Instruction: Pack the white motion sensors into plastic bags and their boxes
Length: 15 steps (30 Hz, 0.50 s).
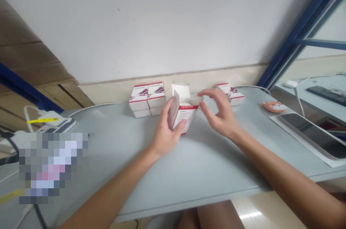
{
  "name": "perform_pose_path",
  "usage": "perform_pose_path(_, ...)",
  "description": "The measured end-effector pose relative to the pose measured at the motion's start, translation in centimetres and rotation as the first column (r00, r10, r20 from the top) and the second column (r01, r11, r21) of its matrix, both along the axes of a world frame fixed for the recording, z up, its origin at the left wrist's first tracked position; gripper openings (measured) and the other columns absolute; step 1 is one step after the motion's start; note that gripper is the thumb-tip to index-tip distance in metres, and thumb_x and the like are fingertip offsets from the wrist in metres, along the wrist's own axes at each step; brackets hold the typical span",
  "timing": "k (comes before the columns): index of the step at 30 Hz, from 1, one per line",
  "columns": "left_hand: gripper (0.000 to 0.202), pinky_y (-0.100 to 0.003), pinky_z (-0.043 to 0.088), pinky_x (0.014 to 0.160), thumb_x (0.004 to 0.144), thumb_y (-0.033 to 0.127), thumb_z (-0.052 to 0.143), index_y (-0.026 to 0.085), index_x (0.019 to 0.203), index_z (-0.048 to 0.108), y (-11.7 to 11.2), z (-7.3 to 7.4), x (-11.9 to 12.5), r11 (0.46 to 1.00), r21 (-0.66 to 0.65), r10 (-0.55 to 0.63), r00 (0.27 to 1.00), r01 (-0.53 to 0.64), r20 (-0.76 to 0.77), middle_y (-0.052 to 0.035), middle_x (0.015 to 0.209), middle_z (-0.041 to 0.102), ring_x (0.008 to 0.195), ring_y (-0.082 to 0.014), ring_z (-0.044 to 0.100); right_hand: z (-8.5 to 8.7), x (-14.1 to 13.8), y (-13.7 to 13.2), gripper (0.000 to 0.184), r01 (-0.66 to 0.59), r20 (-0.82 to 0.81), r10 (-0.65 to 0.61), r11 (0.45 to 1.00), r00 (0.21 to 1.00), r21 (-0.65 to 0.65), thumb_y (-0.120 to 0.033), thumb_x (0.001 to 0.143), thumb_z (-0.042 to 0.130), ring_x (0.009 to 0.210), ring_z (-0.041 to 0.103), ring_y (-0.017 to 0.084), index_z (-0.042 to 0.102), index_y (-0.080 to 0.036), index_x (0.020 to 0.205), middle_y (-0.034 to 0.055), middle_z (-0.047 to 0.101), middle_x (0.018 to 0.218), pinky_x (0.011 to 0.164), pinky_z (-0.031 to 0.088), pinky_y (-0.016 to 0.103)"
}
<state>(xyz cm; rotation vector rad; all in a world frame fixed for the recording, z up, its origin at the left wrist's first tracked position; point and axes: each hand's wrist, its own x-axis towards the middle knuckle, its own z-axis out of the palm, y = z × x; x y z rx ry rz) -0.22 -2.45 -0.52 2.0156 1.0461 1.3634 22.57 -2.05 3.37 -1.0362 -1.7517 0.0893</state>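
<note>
My left hand point(165, 130) grips a small white box with a red band marked "DETECTOR" point(186, 114), standing on the grey table point(189, 164); its top flaps are up. My right hand point(219, 113) hovers at the box's right top flap, fingers spread and slightly curled, fingertips at the flap. A white round item point(180, 88) shows just behind the open box. A stack of matching white-and-red boxes point(147, 99) stands to the left near the wall, and other such boxes point(231, 94) lie behind my right hand.
A small orange figure point(274, 106) and a dark tablet point(313, 133) on white paper lie at the right. Cables and a white device with a yellow tag point(50, 120) sit at the left. A blue metal frame point(297, 31) rises at the right.
</note>
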Motion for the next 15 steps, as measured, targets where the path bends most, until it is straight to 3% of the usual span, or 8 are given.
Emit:
perform_pose_path(2,0.080,-0.052,0.044,0.126,0.102,0.041,0.065,0.036,0.166,0.019,0.0,0.1,0.0,1.000,-0.009,-0.012,0.999,0.012,0.044,-0.0121,0.171,0.038,0.156,-0.0298,0.044,-1.0,0.9,1.3,0.023,0.142,0.009,-0.141,0.989,0.990,-0.030,-0.033,0.103,0.057,0.116,0.063,0.033,0.067,-0.028,0.123,0.0094,0.073,0.120,0.103,0.050,0.052)
perform_pose_path(4,0.084,-0.051,0.049,0.121,0.101,0.041,0.065,0.035,0.167,0.013,-0.1,0.4,-0.1,0.999,-0.023,-0.031,0.997,0.033,0.075,-0.0142,0.166,0.044,0.149,-0.0293,0.053,-2.3,1.8,2.6,0.024,0.238,0.146,-0.217,0.960,0.965,-0.148,-0.035,0.100,0.059,0.119,0.063,0.036,0.069,-0.026,0.120,0.0113,0.073,0.121,0.103,0.049,0.055)
perform_pose_path(8,0.088,-0.049,0.055,0.115,0.101,0.037,0.062,0.037,0.168,0.004,0.0,0.9,-0.6,0.997,-0.013,-0.079,0.995,0.079,0.056,-0.0132,0.155,0.053,0.134,-0.0270,0.064,-4.7,3.1,4.2,0.032,0.289,0.376,-0.149,0.890,0.915,-0.352,-0.040,0.097,0.065,0.127,0.061,0.039,0.070,-0.025,0.125,0.0128,0.071,0.134,0.106,0.049,0.057)
perform_pose_path(15,0.086,-0.050,0.056,0.114,0.097,0.027,0.060,0.036,0.166,0.010,-0.2,1.5,-0.8,0.993,-0.042,-0.108,0.991,0.111,0.074,-0.0112,0.148,0.058,0.124,-0.0260,0.068,-5.2,3.6,4.6,0.025,0.272,0.363,-0.120,0.874,0.924,-0.404,-0.042,0.098,0.062,0.103,0.068,0.030,0.067,-0.026,0.117,0.0102,0.072,0.110,0.090,0.054,0.045)
